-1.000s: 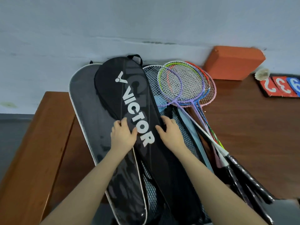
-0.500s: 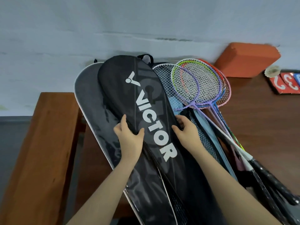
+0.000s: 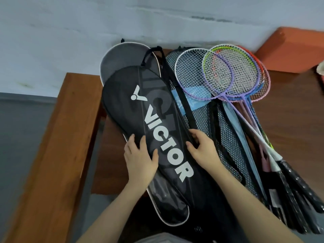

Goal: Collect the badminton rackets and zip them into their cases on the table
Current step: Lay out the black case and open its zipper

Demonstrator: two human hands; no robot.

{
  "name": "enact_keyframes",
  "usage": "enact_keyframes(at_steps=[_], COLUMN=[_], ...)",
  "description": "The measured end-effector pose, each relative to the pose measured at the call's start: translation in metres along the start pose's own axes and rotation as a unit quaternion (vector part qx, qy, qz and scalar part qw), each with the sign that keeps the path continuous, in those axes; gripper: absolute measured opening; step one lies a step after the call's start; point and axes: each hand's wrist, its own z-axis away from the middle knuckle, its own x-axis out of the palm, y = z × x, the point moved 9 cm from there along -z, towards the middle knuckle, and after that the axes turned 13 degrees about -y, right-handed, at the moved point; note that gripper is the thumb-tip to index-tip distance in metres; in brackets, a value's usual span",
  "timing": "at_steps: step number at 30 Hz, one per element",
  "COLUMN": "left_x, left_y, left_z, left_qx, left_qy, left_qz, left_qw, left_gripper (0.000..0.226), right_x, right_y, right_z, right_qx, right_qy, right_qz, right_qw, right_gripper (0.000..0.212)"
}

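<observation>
A black racket case (image 3: 157, 109) printed with white VICTOR letters lies slanted on top of a grey case with white piping (image 3: 122, 55). My left hand (image 3: 140, 158) grips the black case's left edge, thumb lying on top. My right hand (image 3: 203, 148) pinches its right edge by the black strap (image 3: 182, 95). Several rackets (image 3: 228, 72) with white, purple, green, pink and red frames lie fanned to the right. Their dark handles (image 3: 298, 186) point toward me. A black mesh case (image 3: 220, 130) and a light blue case lie under them.
The pile rests on a brown wooden table (image 3: 296, 116) against a pale wall. An orange block (image 3: 294, 48) sits at the back right. A wooden bench (image 3: 57, 146) runs along the left, with grey floor beyond it.
Both hands have drawn the black VICTOR case toward me and to the left, uncovering the grey case's head and the black strap. The view has moved closer to the pile.
</observation>
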Motion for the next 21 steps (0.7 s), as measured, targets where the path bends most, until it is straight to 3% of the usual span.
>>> enact_keyframes(at_steps=[4, 11, 16, 21], left_x=[-0.003, -0.034, -0.048, -0.082], left_y=[0.009, 0.041, 0.05, 0.057], left_z=[-0.024, -0.098, -0.14, -0.152], left_qx=[0.047, 0.133, 0.144, 0.18], left_qy=[-0.014, 0.014, 0.017, 0.044], left_qz=[-0.012, 0.003, 0.045, 0.084], left_qw=[0.999, 0.991, 0.988, 0.979], left_gripper=[0.046, 0.026, 0.032, 0.042], right_x=[0.001, 0.002, 0.005, -0.01], right_y=[0.002, -0.027, -0.031, -0.056], right_z=[-0.015, -0.095, -0.124, -0.106], right_qx=[0.038, 0.054, 0.072, -0.015], right_qy=[-0.016, -0.044, -0.035, -0.039], right_qz=[0.042, 0.009, -0.022, -0.057], right_qw=[0.998, 0.998, 0.997, 0.998], right_gripper=[0.037, 0.033, 0.028, 0.021])
